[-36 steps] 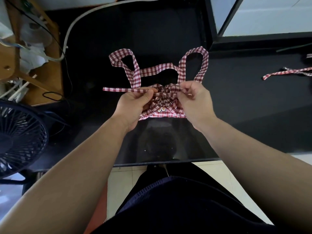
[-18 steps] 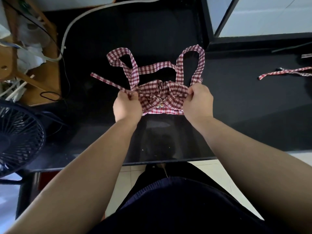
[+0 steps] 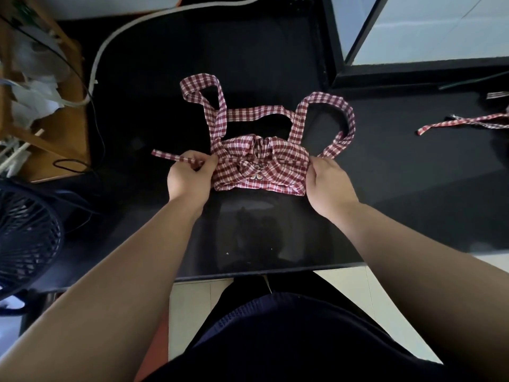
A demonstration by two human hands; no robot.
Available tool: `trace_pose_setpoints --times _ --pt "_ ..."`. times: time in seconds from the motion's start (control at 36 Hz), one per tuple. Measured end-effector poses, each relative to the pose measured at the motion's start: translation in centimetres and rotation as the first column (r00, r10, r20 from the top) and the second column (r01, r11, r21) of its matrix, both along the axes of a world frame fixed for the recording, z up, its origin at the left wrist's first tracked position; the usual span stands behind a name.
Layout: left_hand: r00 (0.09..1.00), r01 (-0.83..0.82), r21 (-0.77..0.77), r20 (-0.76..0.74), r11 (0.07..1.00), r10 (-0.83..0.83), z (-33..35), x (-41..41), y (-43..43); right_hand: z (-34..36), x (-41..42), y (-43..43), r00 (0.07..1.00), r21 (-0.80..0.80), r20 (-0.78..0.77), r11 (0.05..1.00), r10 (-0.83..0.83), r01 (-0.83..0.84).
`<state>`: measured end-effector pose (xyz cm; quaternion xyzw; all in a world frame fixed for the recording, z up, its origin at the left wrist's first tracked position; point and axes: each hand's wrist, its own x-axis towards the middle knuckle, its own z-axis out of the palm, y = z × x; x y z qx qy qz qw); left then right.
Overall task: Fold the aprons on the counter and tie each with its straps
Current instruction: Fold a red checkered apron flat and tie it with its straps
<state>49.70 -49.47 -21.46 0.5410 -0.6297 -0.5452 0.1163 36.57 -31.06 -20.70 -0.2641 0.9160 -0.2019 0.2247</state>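
Note:
A red-and-white checked apron (image 3: pixel 260 169) lies folded into a small bundle on the black counter (image 3: pixel 413 175). Its straps cross over the bundle's middle and loop out behind it. My left hand (image 3: pixel 190 176) pinches a thin strap (image 3: pixel 172 158) at the bundle's left end; the strap's tip sticks out to the left. At the bundle's right end my right hand (image 3: pixel 326 183) grips the other strap, which loops up and back (image 3: pixel 348 125). The strap between my hands runs taut across the bundle.
A second checked strap (image 3: pixel 462 123) lies on the counter at far right. A black fan (image 3: pixel 26 238) stands at the left edge. A wooden shelf (image 3: pixel 55 128) with papers and cables is at upper left. The counter's front edge (image 3: pixel 270 271) is near my body.
My hands have moved apart from the bundle's middle to its two ends, pulling the straps outward. The bundle has flattened and widened.

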Motion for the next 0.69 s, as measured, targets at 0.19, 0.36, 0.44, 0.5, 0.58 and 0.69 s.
trace_pose_setpoints --times 0.19,0.36,0.44,0.5,0.58,0.69 --pt "0.999 0.009 0.055 0.037 0.998 -0.011 0.1 -0.4 0.0 0.1 0.6 1.0 0.978 0.056 0.143 0.986 0.150 -0.159" --pt "0.973 -0.059 0.482 -0.168 0.874 0.158 1.3 -1.1 -0.1 -0.2 -1.1 0.2 0.994 -0.078 0.010 0.991 0.107 -0.105" --pt "0.921 -0.141 0.608 -0.208 0.781 0.328 1.9 -1.3 -0.6 0.9 -2.0 0.1 0.996 -0.178 -0.034 0.981 0.077 -0.082" --pt "0.905 -0.187 0.607 -0.199 0.772 0.376 2.0 -1.3 -0.7 1.1 -2.2 0.0 0.996 -0.178 -0.051 0.981 0.070 -0.078" --pt "0.953 -0.190 0.390 -0.147 0.901 0.265 1.3 -0.9 -0.1 0.8 -1.9 -0.3 1.000 -0.185 0.008 0.982 0.027 -0.025" --pt "0.993 -0.088 0.007 -0.080 0.996 0.089 0.6 -0.5 0.8 0.1 -1.8 -0.2 1.000 -0.149 -0.002 0.989 0.000 0.000"
